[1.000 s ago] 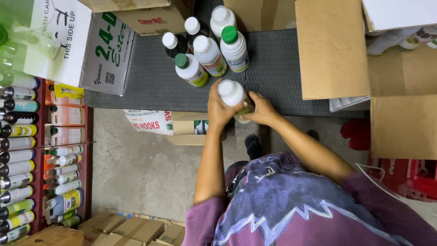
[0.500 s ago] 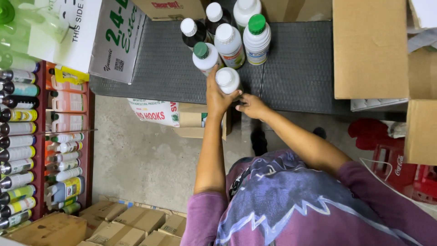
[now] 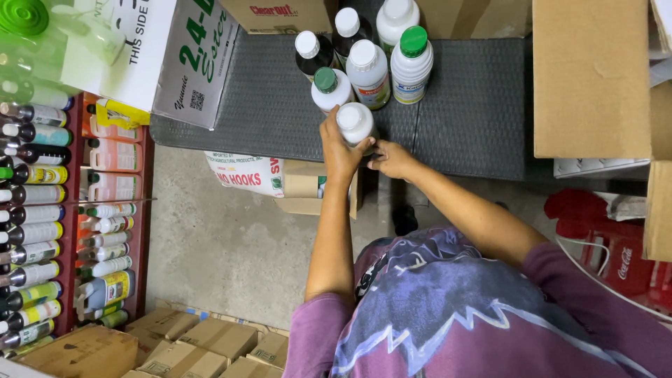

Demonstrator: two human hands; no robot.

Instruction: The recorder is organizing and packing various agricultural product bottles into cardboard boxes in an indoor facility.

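Six bottles (image 3: 369, 73) stand clustered: four white-capped, two green-capped.
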